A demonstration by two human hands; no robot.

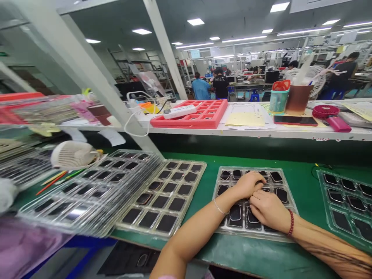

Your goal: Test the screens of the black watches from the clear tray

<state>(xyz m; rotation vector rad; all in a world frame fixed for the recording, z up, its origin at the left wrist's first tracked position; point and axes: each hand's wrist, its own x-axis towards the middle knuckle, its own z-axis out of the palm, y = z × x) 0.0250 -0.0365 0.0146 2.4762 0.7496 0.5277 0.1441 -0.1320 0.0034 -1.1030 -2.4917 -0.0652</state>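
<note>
My left hand (250, 184), with a thin bracelet at the wrist, is over the middle of a clear plastic tray (216, 182). Its fingers are bent and drawn together. Right beside it, almost touching, my right hand (269, 207) has curled fingers over the same tray; a red bead bracelet circles that wrist. Whatever the fingertips hold is hidden by the hands. Dark square pieces with rounded metallic frames, like smartwatch cases (235, 213), sit in the tray's pockets around both hands.
Left of my arms lie another tray (200, 166) of dark squares and a tall stack of filled trays (99, 228). One more tray (325, 193) lies at right. A white fan (74, 154) stands behind the stack. The shelf holds a red divided tray (213, 123), phone (295, 121) and cups.
</note>
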